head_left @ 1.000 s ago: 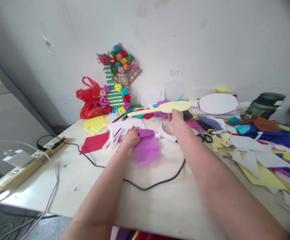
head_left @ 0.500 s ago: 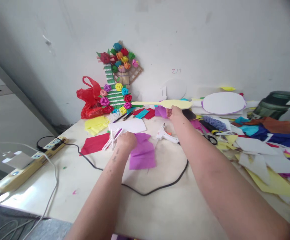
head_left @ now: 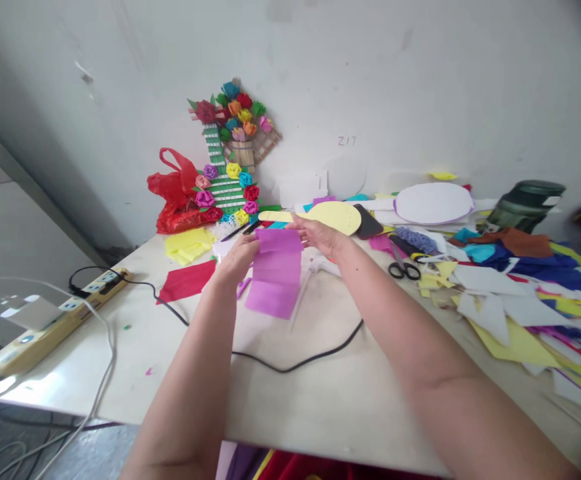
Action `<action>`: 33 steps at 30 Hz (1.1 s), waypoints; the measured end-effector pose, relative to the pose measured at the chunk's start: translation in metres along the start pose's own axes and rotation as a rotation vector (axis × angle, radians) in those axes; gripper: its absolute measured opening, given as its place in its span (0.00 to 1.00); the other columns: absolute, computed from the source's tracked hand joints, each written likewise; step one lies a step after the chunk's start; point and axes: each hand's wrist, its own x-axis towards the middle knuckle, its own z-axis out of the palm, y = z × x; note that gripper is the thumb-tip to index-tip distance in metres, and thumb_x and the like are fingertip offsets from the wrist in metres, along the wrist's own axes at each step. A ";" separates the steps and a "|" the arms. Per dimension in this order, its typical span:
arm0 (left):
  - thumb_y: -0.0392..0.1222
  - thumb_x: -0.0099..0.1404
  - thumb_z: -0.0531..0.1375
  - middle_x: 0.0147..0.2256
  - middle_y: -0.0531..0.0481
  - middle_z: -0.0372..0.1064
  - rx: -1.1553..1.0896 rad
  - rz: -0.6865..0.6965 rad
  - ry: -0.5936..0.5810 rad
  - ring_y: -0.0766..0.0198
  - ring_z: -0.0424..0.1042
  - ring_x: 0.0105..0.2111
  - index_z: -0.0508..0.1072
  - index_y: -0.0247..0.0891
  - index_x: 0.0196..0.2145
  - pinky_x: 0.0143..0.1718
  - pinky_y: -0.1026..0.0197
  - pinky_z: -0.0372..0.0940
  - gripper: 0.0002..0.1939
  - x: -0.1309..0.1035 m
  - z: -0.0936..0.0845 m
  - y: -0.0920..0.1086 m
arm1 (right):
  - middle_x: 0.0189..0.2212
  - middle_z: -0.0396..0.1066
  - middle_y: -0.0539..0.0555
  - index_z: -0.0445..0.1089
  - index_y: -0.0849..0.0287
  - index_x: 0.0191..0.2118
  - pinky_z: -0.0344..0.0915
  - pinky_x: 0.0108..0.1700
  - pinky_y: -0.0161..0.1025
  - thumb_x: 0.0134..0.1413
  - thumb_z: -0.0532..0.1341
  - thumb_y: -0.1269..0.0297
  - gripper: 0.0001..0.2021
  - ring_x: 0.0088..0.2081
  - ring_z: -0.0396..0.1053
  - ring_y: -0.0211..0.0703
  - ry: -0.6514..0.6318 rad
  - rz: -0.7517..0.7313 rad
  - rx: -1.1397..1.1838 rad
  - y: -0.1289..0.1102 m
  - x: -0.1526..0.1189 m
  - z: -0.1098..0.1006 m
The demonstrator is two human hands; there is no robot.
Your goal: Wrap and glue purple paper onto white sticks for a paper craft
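Observation:
A creased purple paper sheet (head_left: 274,277) hangs between my two hands, just above the table. My left hand (head_left: 240,257) pinches its upper left edge. At its upper right corner my right hand (head_left: 317,237) has its fingers partly spread and touches the sheet; whether it grips is hard to tell. A yellow guitar-shaped cutout (head_left: 337,217) lies behind my right hand. The white glue gun (head_left: 326,267) is partly hidden below my right wrist. A red paper piece (head_left: 187,281) lies left of my left hand.
A power strip (head_left: 60,320) with cables runs along the left edge. Behind stand a red bag (head_left: 175,193) and a flower-decorated guitar (head_left: 227,187). Scissors (head_left: 404,269), paper scraps (head_left: 490,280) and a dark green bottle (head_left: 525,207) are on the right. A black cord (head_left: 290,369) crosses the table.
The purple sheet has been lifted from the table. My right hand has come back from the yellow cutout to the sheet, and the cutout now lies turned more toward me. The view has shifted slightly.

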 end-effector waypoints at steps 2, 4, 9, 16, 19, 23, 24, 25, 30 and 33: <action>0.42 0.50 0.56 0.28 0.47 0.72 -0.263 0.009 -0.070 0.60 0.70 0.29 0.74 0.34 0.36 0.30 0.61 0.64 0.16 0.002 0.005 -0.004 | 0.27 0.72 0.54 0.70 0.61 0.36 0.63 0.28 0.35 0.46 0.61 0.53 0.15 0.27 0.68 0.39 -0.013 -0.025 0.042 0.003 -0.007 0.009; 0.41 0.48 0.59 0.27 0.46 0.72 -0.411 0.012 -0.066 0.59 0.70 0.29 0.74 0.34 0.34 0.30 0.62 0.63 0.14 0.004 0.011 -0.007 | 0.24 0.71 0.53 0.70 0.63 0.32 0.62 0.25 0.34 0.42 0.65 0.61 0.12 0.24 0.66 0.38 0.001 0.004 0.058 0.007 -0.011 0.012; 0.48 0.51 0.61 0.23 0.49 0.70 -0.607 -0.071 0.058 0.63 0.69 0.26 0.73 0.34 0.32 0.25 0.65 0.61 0.15 0.006 0.020 -0.009 | 0.19 0.68 0.50 0.69 0.64 0.29 0.60 0.20 0.31 0.37 0.66 0.69 0.09 0.19 0.62 0.33 0.139 -0.103 0.093 0.016 -0.015 0.006; 0.55 0.49 0.63 0.21 0.50 0.68 -0.666 -0.061 0.055 0.65 0.67 0.24 0.73 0.34 0.29 0.24 0.65 0.59 0.19 -0.003 0.032 -0.008 | 0.18 0.65 0.46 0.68 0.61 0.30 0.55 0.17 0.29 0.34 0.65 0.73 0.11 0.16 0.58 0.30 0.215 -0.190 0.086 0.018 -0.034 0.008; 0.51 0.45 0.66 0.19 0.53 0.65 -0.637 0.004 0.106 0.70 0.63 0.19 0.71 0.33 0.25 0.21 0.67 0.56 0.17 -0.010 0.035 -0.006 | 0.20 0.65 0.47 0.68 0.62 0.30 0.56 0.17 0.29 0.36 0.64 0.72 0.10 0.17 0.59 0.30 0.236 -0.201 0.108 0.023 -0.042 0.010; 0.51 0.45 0.65 0.15 0.57 0.59 -0.607 0.023 0.203 0.73 0.55 0.15 0.67 0.34 0.19 0.17 0.69 0.50 0.17 -0.015 0.038 -0.009 | 0.20 0.64 0.46 0.68 0.60 0.32 0.54 0.15 0.29 0.40 0.64 0.63 0.11 0.17 0.59 0.31 0.244 -0.210 0.126 0.031 -0.048 0.011; 0.51 0.46 0.65 0.15 0.57 0.57 -0.595 0.031 0.220 0.74 0.54 0.15 0.66 0.34 0.19 0.16 0.69 0.48 0.17 -0.016 0.039 -0.011 | 0.19 0.64 0.46 0.68 0.60 0.32 0.54 0.15 0.29 0.41 0.63 0.60 0.11 0.17 0.59 0.31 0.246 -0.213 0.130 0.033 -0.049 0.011; 0.51 0.46 0.64 0.14 0.58 0.56 -0.587 0.043 0.236 0.74 0.53 0.15 0.65 0.34 0.18 0.16 0.69 0.47 0.18 -0.016 0.040 -0.014 | 0.19 0.64 0.47 0.67 0.60 0.31 0.55 0.16 0.30 0.41 0.63 0.57 0.12 0.17 0.60 0.32 0.243 -0.216 0.134 0.034 -0.050 0.010; 0.52 0.49 0.62 0.15 0.58 0.55 -0.582 0.141 0.275 0.74 0.53 0.17 0.64 0.35 0.18 0.18 0.69 0.48 0.18 -0.014 0.041 -0.025 | 0.22 0.67 0.49 0.68 0.59 0.36 0.60 0.20 0.31 0.44 0.58 0.58 0.13 0.21 0.64 0.35 0.153 -0.239 0.180 0.035 -0.055 0.010; 0.53 0.49 0.62 0.17 0.57 0.59 -0.631 0.125 0.271 0.73 0.56 0.18 0.66 0.35 0.19 0.20 0.69 0.51 0.17 -0.014 0.039 -0.027 | 0.29 0.70 0.48 0.66 0.55 0.44 0.63 0.26 0.31 0.37 0.57 0.70 0.21 0.26 0.66 0.34 0.118 -0.276 0.204 0.032 -0.059 0.011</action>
